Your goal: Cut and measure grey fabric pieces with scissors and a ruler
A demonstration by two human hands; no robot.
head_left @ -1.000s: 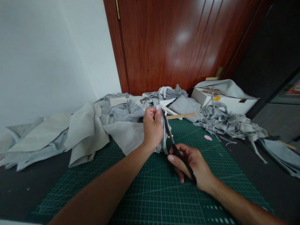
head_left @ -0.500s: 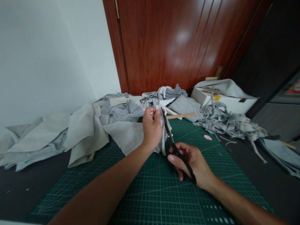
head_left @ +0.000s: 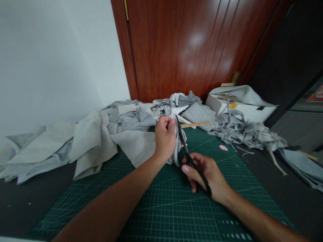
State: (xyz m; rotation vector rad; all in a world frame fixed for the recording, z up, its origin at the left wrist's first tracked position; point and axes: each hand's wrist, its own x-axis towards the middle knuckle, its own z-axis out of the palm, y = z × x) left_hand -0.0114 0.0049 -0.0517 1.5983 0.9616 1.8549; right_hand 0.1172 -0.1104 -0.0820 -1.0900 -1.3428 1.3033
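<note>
My left hand (head_left: 165, 137) pinches the edge of a light grey piece of fabric (head_left: 137, 146), lifting it above the green cutting mat (head_left: 161, 205). Part of the cloth hangs down behind my hand and spreads to its left. In my right hand (head_left: 205, 174) is a pair of black-handled scissors (head_left: 185, 151), my fingers closed round the handles. The blades point up and away, right beside my left fingertips at the fabric's edge. Whether the blade tips are apart is hard to make out.
Grey fabric pieces (head_left: 88, 141) lie folded at the left. A wooden ruler (head_left: 196, 124) rests at the mat's far edge. Shredded strips (head_left: 252, 132) are heaped at the right, before a white box (head_left: 242, 109). A pink oval (head_left: 223, 148) lies on the mat. Behind stands a brown door (head_left: 176, 50).
My left hand, with the fabric edge, has shifted slightly to the right. The scissor blades have moved a little to the right too; the right hand has barely moved.
</note>
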